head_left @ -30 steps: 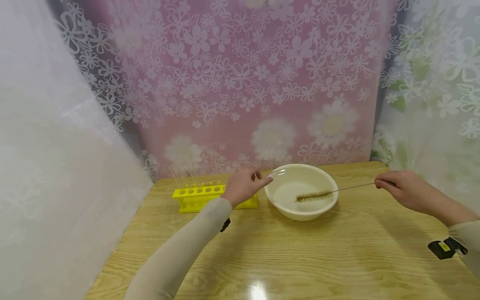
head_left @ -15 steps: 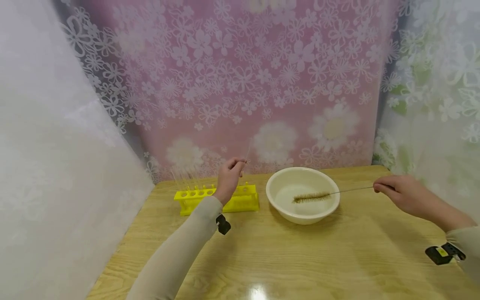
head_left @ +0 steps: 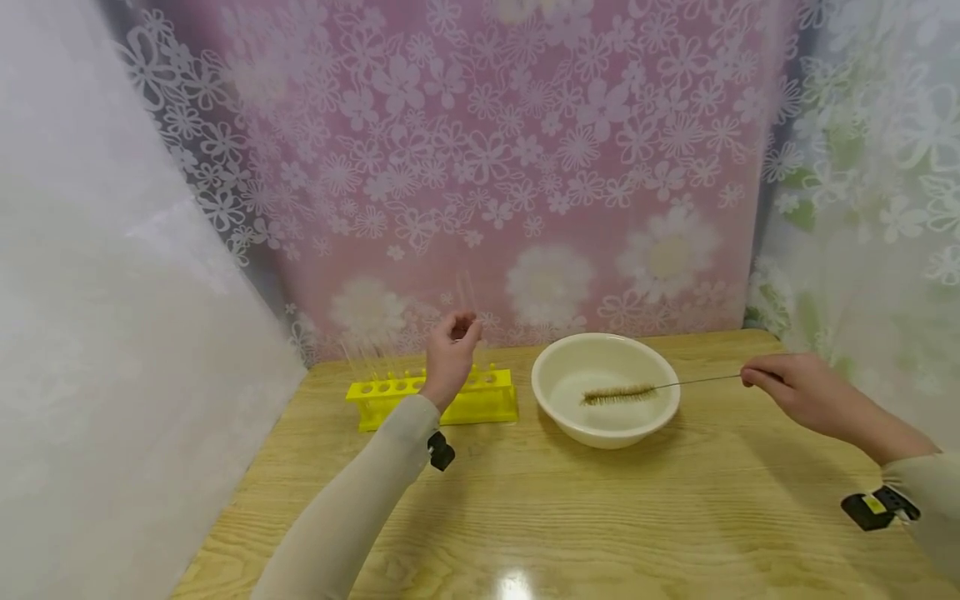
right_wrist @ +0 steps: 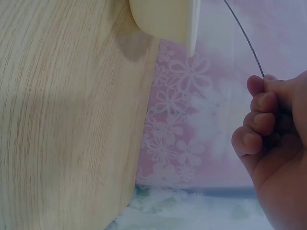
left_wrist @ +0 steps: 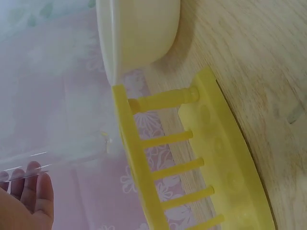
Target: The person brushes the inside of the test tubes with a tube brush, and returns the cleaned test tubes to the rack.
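My left hand (head_left: 450, 354) holds a clear glass test tube (left_wrist: 72, 152) above the yellow test tube rack (head_left: 483, 408). In the left wrist view one end of the tube stands just short of the rack's top bar, outside the holes. Its other end shows faintly above my fingers in the head view. Over on the right, my right hand (head_left: 813, 400) pinches the twisted wire handle (right_wrist: 245, 36) of a test tube brush (head_left: 618, 395). The brown bristles sit over the inside of a cream bowl (head_left: 551, 408); whether they touch it I cannot tell.
Several clear test tubes (head_left: 360, 360) stand at the rack's left end. The bowl is right of the rack on the wooden table (head_left: 585, 517). Patterned curtains (head_left: 487, 167) close off the back and both sides.
My left hand has moved left, from the bowl's rim to above the rack, turning the test tube more upright. The brush and right hand have shifted slightly left.
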`<move>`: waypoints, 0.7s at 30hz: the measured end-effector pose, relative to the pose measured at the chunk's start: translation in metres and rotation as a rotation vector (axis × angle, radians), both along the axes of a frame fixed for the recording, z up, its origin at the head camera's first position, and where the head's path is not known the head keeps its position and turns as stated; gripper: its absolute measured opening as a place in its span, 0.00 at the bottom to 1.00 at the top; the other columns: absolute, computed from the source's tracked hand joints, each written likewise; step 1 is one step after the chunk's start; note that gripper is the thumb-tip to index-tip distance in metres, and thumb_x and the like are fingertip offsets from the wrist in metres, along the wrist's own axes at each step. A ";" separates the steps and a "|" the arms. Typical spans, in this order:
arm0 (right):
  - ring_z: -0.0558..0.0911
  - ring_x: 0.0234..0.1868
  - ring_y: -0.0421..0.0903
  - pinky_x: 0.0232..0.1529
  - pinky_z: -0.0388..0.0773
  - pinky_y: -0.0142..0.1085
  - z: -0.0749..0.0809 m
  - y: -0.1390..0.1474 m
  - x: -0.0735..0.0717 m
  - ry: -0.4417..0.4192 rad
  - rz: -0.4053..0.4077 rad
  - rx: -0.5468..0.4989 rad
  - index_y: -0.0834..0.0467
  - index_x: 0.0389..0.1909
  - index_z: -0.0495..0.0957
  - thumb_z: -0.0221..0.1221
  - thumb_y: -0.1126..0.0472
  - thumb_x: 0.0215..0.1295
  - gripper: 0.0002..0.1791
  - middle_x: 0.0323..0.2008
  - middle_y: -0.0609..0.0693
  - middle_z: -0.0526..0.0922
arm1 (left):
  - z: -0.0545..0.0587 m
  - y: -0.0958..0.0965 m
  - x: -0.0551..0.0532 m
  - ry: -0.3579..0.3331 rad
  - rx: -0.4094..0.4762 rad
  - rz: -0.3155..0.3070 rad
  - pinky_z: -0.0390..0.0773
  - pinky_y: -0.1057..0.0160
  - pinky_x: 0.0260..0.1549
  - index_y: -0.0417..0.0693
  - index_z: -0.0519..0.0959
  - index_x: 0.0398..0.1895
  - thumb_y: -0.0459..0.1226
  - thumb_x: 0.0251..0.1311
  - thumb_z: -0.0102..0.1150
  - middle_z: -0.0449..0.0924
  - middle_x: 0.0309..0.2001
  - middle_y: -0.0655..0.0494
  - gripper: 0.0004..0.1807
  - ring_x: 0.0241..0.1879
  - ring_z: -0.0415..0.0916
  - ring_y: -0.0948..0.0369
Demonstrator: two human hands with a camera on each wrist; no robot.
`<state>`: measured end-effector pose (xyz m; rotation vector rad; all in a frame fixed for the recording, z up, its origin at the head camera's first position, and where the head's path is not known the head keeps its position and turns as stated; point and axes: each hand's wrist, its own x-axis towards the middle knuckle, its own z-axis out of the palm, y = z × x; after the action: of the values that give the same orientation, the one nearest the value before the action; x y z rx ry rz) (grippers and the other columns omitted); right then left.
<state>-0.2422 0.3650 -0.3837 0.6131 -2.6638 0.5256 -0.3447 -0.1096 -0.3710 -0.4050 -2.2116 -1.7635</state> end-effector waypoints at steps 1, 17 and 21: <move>0.69 0.24 0.27 0.25 0.68 0.32 -0.001 0.000 0.000 0.000 -0.001 -0.001 0.59 0.42 0.84 0.56 0.68 0.73 0.08 0.34 0.46 0.86 | -0.001 0.000 0.000 0.001 -0.007 0.000 0.80 0.58 0.47 0.53 0.79 0.51 0.50 0.71 0.58 0.80 0.46 0.49 0.15 0.43 0.79 0.57; 0.64 0.19 0.33 0.25 0.65 0.32 -0.011 0.005 -0.003 -0.074 -0.020 -0.075 0.62 0.45 0.84 0.52 0.65 0.77 0.11 0.38 0.53 0.87 | -0.012 0.008 -0.002 0.023 -0.081 0.031 0.81 0.58 0.48 0.50 0.80 0.53 0.45 0.72 0.58 0.80 0.44 0.55 0.13 0.44 0.79 0.56; 0.63 0.19 0.33 0.25 0.64 0.32 -0.011 0.003 -0.005 -0.076 -0.036 -0.077 0.60 0.44 0.84 0.52 0.64 0.78 0.11 0.37 0.51 0.86 | -0.018 0.008 -0.003 0.009 -0.104 0.027 0.80 0.57 0.50 0.53 0.79 0.54 0.50 0.72 0.57 0.79 0.45 0.57 0.16 0.45 0.78 0.59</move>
<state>-0.2468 0.3682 -0.3949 0.5323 -2.7055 0.6502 -0.3473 -0.1018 -0.3891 -0.4034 -2.2985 -1.6342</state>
